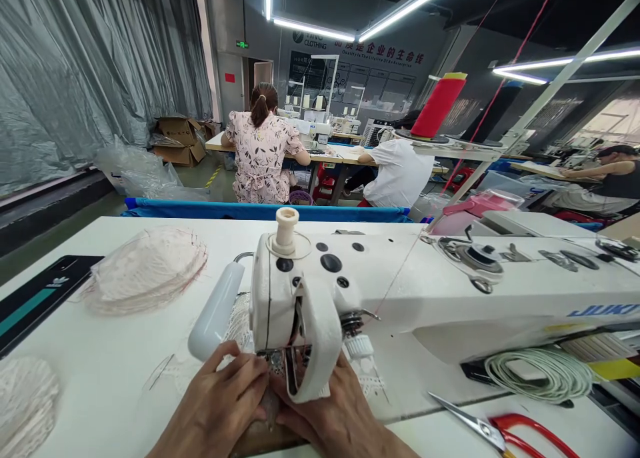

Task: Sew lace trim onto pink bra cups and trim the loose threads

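Observation:
My left hand (220,401) and my right hand (335,411) lie close together on the white table, right under the head of a white sewing machine (400,291). Their fingers press down on a piece of white lace fabric (240,325) near the needle; the fingertips of both are partly hidden by the machine head. Red thread (480,118) runs from a red cone (437,105) down to the machine.
A stack of lace pieces (145,268) lies at the left, more lace (25,398) at the lower left, and a dark packet (35,298) at the left edge. Red-handled scissors (505,431) and a coiled cord (540,371) lie at the right. Other people sit sewing at tables behind.

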### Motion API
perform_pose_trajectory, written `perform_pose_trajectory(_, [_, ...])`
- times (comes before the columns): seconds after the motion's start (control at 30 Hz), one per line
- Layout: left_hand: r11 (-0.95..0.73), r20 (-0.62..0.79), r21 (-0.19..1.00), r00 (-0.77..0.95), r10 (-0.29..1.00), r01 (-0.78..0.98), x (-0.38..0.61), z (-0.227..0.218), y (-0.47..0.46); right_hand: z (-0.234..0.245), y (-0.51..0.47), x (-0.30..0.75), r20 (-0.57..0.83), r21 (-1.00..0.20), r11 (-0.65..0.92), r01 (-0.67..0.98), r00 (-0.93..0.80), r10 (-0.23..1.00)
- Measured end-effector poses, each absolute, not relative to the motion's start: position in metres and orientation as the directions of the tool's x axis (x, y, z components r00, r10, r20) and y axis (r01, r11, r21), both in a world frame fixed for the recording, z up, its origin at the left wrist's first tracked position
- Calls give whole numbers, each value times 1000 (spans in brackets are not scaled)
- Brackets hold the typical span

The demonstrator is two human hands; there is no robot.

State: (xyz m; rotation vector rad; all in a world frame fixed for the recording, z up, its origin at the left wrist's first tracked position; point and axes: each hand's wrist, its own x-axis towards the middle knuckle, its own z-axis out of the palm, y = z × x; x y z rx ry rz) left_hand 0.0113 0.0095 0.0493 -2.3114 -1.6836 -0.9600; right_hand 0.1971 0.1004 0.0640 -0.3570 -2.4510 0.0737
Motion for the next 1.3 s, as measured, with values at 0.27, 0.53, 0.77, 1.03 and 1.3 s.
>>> perform_pose_trajectory(0.27, [-414,651,68,274,708,908,12,51,-4,67,99,198,596,-84,961,262,-760,259])
perform_pose_trajectory(0.53, [-387,700,25,260,665,922,18,53,-4,62,97,199,594,-76,949,306,-751,290])
perform_pose_trajectory(0.77, [-359,686,40,236,688,932,15,48,-4,69,100,196,625,-100,961,258,-736,262])
perform_pose_trajectory(1.03, [-304,677,-15,234,698,952,9,42,4,68,105,201,586,-79,934,348,-742,326])
perform_pose_trajectory(1.3, [-237,629,-113,254,735,965,6,58,5,76,117,224,501,183,832,525,-777,380])
